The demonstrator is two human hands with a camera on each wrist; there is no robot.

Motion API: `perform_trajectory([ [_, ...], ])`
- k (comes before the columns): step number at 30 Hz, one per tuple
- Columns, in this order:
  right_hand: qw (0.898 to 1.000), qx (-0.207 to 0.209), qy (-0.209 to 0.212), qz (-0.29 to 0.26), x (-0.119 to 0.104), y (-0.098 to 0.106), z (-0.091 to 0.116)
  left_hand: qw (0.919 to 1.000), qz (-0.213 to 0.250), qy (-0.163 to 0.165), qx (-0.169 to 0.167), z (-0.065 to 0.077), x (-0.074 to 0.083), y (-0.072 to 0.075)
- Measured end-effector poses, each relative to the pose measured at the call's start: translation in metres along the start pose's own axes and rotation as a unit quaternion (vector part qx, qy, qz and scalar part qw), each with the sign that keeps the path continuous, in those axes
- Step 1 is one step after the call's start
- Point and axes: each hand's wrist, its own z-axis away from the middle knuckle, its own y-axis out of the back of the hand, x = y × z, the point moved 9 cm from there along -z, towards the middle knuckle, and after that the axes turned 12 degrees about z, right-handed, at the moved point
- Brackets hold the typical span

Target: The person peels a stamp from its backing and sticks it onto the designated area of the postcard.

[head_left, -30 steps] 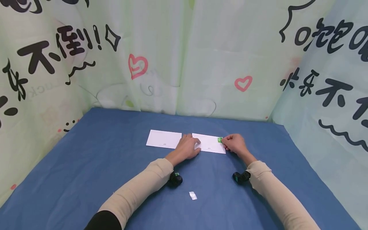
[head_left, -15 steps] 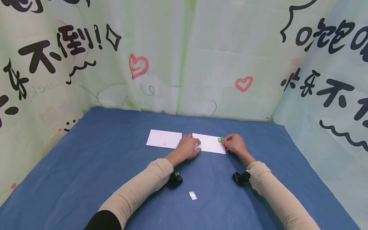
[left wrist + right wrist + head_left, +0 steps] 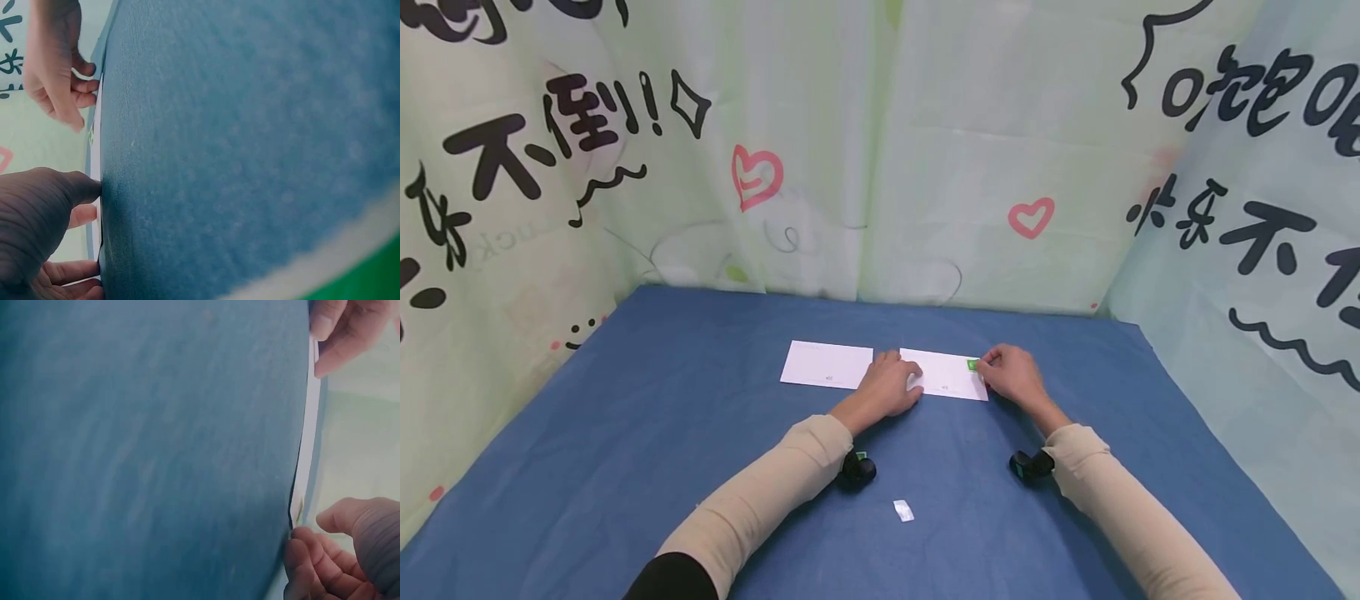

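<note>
Two white envelopes lie side by side in the head view, the left envelope [image 3: 826, 364] and the right envelope [image 3: 942, 373]. A small green stamp [image 3: 972, 365] sits at the right envelope's upper right corner. My left hand [image 3: 889, 383] rests spread over the gap between the envelopes, its fingertips down on the right one's left end. At the stamped end is my right hand [image 3: 1011, 373]. In the right wrist view, its thumb [image 3: 342, 515] is raised apart from the loosely bent fingers, which lie at the envelope's edge.
A blue cloth [image 3: 737, 483] covers the table. A small white paper slip [image 3: 903, 511] lies nearer to me. Another green stamp [image 3: 861, 456] shows partly behind the left wrist camera [image 3: 857, 472]. Printed curtains [image 3: 880, 167] enclose the back and sides.
My right hand has risen slightly, and its thumb and fingertips have shifted at the stamp. The left hand and the envelopes keep their places.
</note>
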Motion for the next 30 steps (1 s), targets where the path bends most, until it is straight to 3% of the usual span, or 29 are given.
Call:
perform_trajectory([
  [4,0.997,0.026,0.041,0.062,-0.01,0.01,0.005,1.0,-0.002,0.002,0.001,0.0,0.0,0.002],
  [7,0.992,0.02,0.077,0.098,-0.018,0.01,0.009,1.0,-0.004,0.002,0.002,-0.001,0.0,0.002],
  [17,0.966,-0.069,0.187,0.164,-0.039,-0.012,0.025,1.0,-0.006,0.003,0.005,0.0,0.0,0.002],
  [30,0.954,-0.138,0.211,0.163,-0.04,-0.029,0.031,0.9999,-0.009,0.003,0.004,0.0,-0.001,0.0],
])
